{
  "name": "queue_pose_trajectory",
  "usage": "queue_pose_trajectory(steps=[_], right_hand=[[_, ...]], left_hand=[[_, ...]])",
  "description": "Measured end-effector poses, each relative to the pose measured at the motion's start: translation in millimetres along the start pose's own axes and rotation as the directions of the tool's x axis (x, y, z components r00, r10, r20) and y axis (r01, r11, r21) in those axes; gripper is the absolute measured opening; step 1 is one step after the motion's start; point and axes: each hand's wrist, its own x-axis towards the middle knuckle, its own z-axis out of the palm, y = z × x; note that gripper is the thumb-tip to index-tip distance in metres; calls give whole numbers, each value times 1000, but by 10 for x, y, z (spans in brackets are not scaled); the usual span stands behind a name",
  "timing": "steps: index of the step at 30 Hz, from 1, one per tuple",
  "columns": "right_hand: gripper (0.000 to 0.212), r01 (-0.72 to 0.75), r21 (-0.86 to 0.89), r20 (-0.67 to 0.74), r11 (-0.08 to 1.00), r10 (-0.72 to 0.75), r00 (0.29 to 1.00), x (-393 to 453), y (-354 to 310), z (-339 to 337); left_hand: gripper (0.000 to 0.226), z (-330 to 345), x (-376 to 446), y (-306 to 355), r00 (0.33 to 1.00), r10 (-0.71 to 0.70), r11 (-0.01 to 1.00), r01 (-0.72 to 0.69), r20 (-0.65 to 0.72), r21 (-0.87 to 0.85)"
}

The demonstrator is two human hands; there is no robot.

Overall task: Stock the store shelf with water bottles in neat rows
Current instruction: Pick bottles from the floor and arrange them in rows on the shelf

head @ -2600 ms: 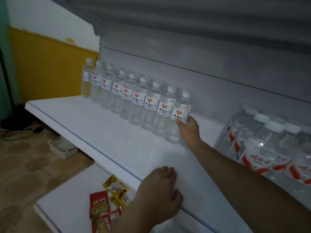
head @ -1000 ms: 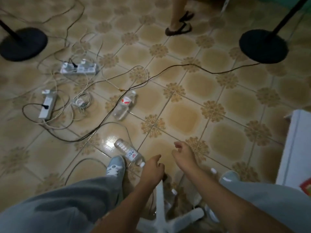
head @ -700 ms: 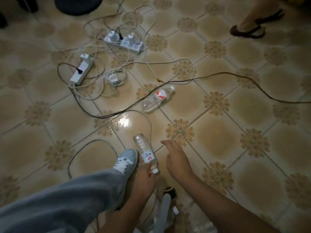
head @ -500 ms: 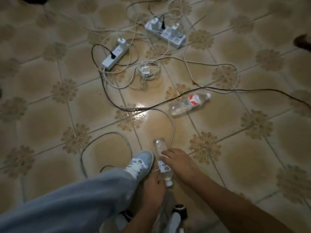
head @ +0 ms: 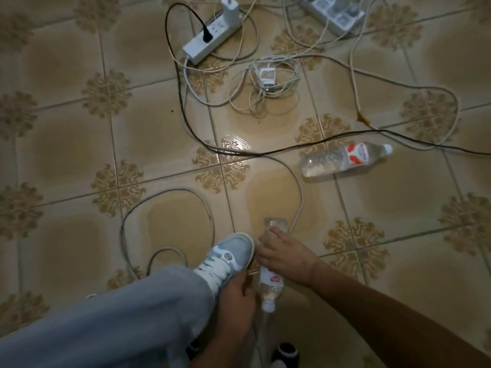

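Looking down at a tiled floor (head: 79, 144) with cables everywhere. Grey trouser leg and sneaker (head: 225, 258) on the left. The left hand (head: 236, 306) sits by the shoe, can't tell if it's gripping anything. The right hand (head: 285, 254) is curled over a small water bottle (head: 269, 282), cap pointing toward the camera. Farther right, a second bottle (head: 342, 159) lies on its side. White power strip (head: 212, 35) up top.

right hand (head: 285, 257) grips water bottle (head: 271, 282) lying by grey shoe (head: 225, 258) | left hand (head: 235, 301) beside its cap end | second bottle (head: 345, 159) lying on tiled floor (head: 79, 155) near black cable (head: 265, 152)
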Motion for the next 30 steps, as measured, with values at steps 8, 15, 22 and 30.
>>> queue_pose_trajectory(steps=[8, 15, 22, 30], right_hand=[[46, -497, 801, 73, 335, 769, 636, -1178, 37, -197], [43, -220, 900, 415, -377, 894, 168, -2679, -269, -1002], [36, -66, 919, 359, -389, 894, -269, -4320, -987, -2179], [33, 14, 947, 227, -320, 640, -734, -6064, -2458, -3513]], left_hand=[[30, -341, -269, 154, 931, 109, 763, 147, 348, -630], [60, -1026, -887, 1625, 790, 528, 590, -76, 313, -804], [56, -1910, -2365, 2621, 581, 801, 343, -246, 145, -906], [32, -2857, -4623, 3271, 131, 991, 71, -304, 33, -950]])
